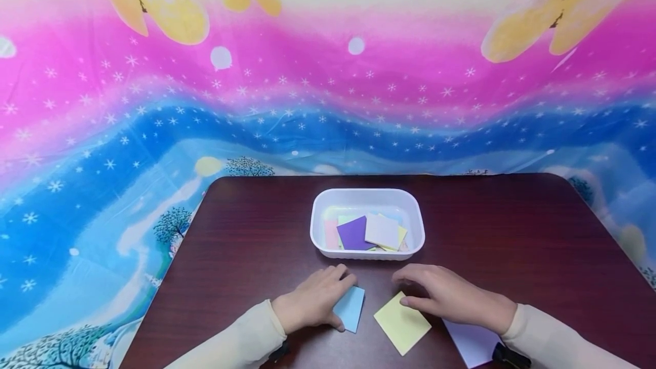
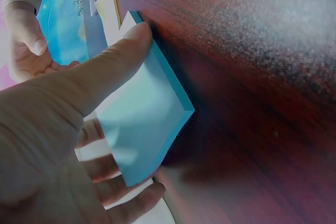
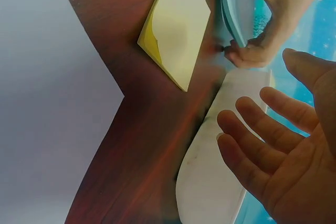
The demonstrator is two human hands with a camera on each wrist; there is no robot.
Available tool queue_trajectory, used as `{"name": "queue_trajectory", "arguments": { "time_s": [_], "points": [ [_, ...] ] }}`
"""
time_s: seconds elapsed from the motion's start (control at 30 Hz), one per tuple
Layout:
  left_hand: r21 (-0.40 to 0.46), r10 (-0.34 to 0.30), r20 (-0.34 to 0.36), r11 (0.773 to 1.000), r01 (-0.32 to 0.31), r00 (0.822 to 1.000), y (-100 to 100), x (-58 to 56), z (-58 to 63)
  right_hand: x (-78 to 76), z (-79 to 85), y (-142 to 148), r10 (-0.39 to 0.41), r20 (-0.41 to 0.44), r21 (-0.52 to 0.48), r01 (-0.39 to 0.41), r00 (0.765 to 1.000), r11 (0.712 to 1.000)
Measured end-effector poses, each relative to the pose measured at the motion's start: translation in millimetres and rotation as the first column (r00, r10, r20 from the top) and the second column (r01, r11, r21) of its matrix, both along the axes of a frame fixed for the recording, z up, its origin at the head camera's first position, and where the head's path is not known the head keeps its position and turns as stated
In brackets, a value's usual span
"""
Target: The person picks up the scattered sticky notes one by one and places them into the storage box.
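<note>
My left hand grips a light blue sticky-note pad by its edges. In the left wrist view the thumb lies along one edge of the pad and the fingers reach to the opposite side. My right hand hovers over a pale yellow sticky-note pad. The right wrist view shows its fingers spread and holding nothing, apart from the yellow pad. A lavender pad lies partly hidden beneath the right wrist.
Beyond both hands stands a white plastic tray. Inside it several paper pads overlap, including a purple one and a whitish one. The dark wooden table ends at a printed cloth backdrop.
</note>
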State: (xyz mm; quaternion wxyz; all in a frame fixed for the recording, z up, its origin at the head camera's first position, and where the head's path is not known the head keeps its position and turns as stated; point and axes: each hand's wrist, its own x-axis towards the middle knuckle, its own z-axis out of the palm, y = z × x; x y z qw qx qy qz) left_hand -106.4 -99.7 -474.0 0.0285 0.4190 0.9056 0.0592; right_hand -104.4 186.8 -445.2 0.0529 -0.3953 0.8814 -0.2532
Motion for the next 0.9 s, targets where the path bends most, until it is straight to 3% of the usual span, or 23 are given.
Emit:
{"name": "queue_trajectory", "arguments": {
  "time_s": [0.43,0.6,0.9],
  "points": [
    [0.091,-0.08,0.036,0.993,0.077,0.996,-7.2,-5.5,10.5,-1.4,2.0,-0.6,0.002,-0.01,-0.01,-0.002,1.0,1.0],
    [0.114,-0.083,0.064,0.991,0.075,0.995,-8.8,-6.7,16.3,-3.4,2.4,-0.6,-0.003,-0.028,-0.005,0.003,1.0,1.0],
    [0.151,-0.08,0.106,0.987,0.063,0.991,-13.5,-12.5,27.6,-7.1,4.3,0.1,-0.016,0.017,0.013,0.015,1.0,1.0]
  ]
}}
